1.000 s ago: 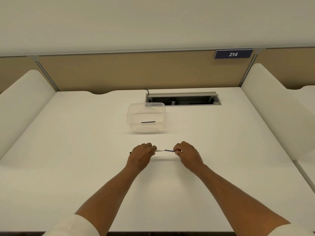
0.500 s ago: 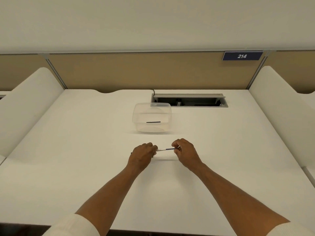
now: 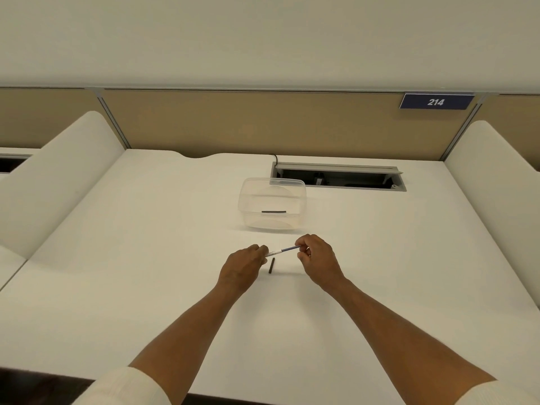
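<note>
Both my hands hold a thin white and blue pen (image 3: 283, 251) just above the white desk (image 3: 146, 273). My left hand (image 3: 244, 266) pinches its white end. My right hand (image 3: 314, 255) pinches its blue end, which is tilted up. A short dark pen cap (image 3: 271, 265) lies on the desk between my hands, below the pen. Behind them stands a clear plastic container (image 3: 273, 203) with a small dark stick (image 3: 273, 211) inside.
An open cable slot (image 3: 336, 178) is set in the desk behind the container. White curved dividers stand at the left (image 3: 58, 176) and right (image 3: 493, 182). A tan partition with a blue sign 214 (image 3: 436, 102) closes the back.
The dark cap has come off the pen and now lies on the desk between my hands. My right hand has lifted the pen's blue end slightly.
</note>
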### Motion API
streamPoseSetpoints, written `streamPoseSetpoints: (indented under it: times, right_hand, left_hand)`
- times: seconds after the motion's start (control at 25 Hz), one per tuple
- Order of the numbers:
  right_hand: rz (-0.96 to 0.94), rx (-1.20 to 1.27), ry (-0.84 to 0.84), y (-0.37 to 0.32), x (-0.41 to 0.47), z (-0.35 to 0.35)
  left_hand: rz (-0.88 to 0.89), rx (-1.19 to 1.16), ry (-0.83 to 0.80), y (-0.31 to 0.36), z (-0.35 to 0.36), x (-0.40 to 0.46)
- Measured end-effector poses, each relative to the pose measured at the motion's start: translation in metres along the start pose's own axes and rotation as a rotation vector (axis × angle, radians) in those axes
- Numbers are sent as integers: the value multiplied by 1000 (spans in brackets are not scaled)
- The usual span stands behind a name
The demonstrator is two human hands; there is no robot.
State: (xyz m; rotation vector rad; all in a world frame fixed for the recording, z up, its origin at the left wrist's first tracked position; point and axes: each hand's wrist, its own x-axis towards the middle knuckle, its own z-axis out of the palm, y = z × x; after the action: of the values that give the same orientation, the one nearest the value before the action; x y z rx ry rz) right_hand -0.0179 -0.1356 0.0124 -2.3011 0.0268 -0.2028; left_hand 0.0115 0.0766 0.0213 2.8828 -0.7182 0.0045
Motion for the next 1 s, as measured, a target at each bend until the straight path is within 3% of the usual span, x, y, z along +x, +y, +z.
streamPoseSetpoints:
  times: [0.72, 1.0]
  right_hand:
    - [74, -43, -171, 0, 25, 35]
    - [299, -197, -287, -2, 31, 59]
  left_hand:
    - [-101, -44, 20, -37, -1, 10]
    - [-106, 62, -11, -53, 3, 15]
